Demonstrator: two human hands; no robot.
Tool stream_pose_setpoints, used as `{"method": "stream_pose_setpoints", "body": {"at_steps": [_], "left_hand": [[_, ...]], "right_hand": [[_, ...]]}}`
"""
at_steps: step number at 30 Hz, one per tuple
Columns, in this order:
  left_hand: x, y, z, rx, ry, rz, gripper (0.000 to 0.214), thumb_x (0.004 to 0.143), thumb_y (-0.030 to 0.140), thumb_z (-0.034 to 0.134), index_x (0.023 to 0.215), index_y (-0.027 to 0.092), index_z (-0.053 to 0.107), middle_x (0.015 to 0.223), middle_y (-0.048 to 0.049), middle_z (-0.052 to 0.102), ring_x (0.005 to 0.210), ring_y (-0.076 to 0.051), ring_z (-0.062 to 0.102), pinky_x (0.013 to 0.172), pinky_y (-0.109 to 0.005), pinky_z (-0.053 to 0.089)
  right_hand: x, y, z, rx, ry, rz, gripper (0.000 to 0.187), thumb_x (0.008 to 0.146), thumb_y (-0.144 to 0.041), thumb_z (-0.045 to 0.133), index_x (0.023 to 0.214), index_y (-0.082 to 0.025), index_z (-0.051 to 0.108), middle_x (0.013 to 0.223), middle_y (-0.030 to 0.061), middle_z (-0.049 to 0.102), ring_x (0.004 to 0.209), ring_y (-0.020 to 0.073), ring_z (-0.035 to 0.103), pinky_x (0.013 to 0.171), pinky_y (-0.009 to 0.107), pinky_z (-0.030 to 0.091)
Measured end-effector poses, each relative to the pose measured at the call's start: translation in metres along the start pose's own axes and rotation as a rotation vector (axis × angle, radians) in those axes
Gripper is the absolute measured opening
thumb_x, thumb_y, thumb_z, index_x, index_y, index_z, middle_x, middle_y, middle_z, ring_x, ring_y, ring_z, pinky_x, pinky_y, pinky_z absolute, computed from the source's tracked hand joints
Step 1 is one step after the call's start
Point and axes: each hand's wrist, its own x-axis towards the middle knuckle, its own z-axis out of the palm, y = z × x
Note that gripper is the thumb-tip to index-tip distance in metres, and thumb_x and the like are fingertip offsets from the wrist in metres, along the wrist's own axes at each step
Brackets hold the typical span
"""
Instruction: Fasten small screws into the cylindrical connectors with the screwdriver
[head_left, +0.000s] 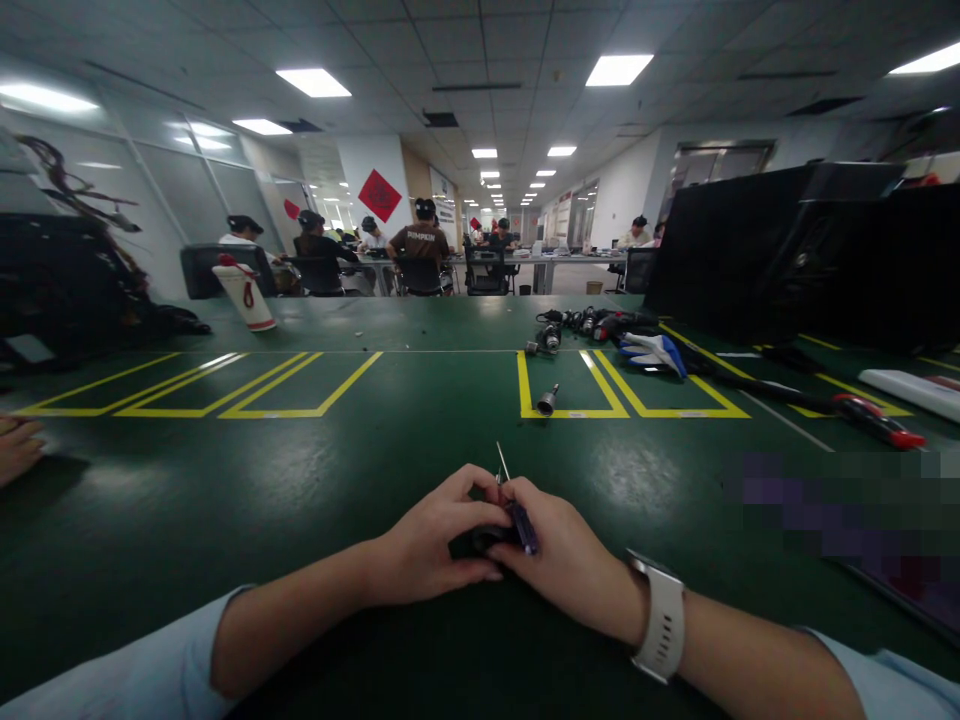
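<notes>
Both hands meet low in the middle of the view, just above the green table. My right hand (pixel 559 550), with a pale watch strap at its wrist, is closed around a small screwdriver (pixel 526 528). Its dark purple handle shows at the palm, and a thin metal shaft sticks out past the fingertips, pointing away from me. My left hand (pixel 442 535) curls its thumb and fingers around a small dark rounded part (pixel 489 538), mostly hidden between the two hands. Fingertips of both hands touch or nearly touch; what the screwdriver's tip meets, if anything, I cannot make out.
Ahead on the green table (pixel 315 480), a metal cup-shaped part (pixel 547 402) lies beside yellow tape lines. Beyond it are dark metal parts (pixel 551 335), a blue-white glove (pixel 654 354) and a red-black-handled tool (pixel 877 420). A white cup (pixel 247 295) stands left; another person's hand (pixel 19 447) rests at the left edge.
</notes>
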Motion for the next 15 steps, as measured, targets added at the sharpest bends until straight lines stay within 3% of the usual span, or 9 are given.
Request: {"method": "stream_pose_setpoints", "body": {"at_steps": [6, 10, 15], "left_hand": [[0.004, -0.003, -0.003, -0.046, -0.019, -0.006, 0.038, 0.076, 0.016, 0.061, 0.112, 0.025, 0.055, 0.113, -0.0080, 0.044, 0.109, -0.021, 0.044, 0.091, -0.037, 0.043], [0.005, -0.002, -0.005, -0.025, -0.079, -0.002, 0.030, 0.076, 0.017, 0.061, 0.105, 0.024, 0.061, 0.114, -0.0081, 0.044, 0.108, -0.021, 0.045, 0.091, -0.038, 0.043], [0.005, 0.004, -0.008, 0.036, -0.160, 0.003, 0.037, 0.079, 0.011, 0.055, 0.113, 0.026, 0.057, 0.123, -0.0075, 0.043, 0.106, -0.020, 0.048, 0.089, -0.036, 0.045]], "right_hand": [[0.000, 0.005, -0.009, 0.094, -0.063, 0.034, 0.034, 0.069, -0.016, 0.067, 0.098, -0.022, 0.050, 0.092, 0.0000, 0.062, 0.081, 0.0156, 0.059, 0.067, 0.027, 0.044], [-0.003, 0.006, -0.014, 0.009, -0.122, -0.039, 0.030, 0.069, -0.011, 0.065, 0.093, -0.021, 0.050, 0.087, -0.0011, 0.062, 0.075, 0.0134, 0.058, 0.062, 0.024, 0.041], [-0.006, 0.009, -0.020, -0.095, -0.139, -0.083, 0.030, 0.069, -0.014, 0.066, 0.093, -0.021, 0.049, 0.089, 0.0002, 0.061, 0.075, 0.0144, 0.058, 0.062, 0.025, 0.041]]}}
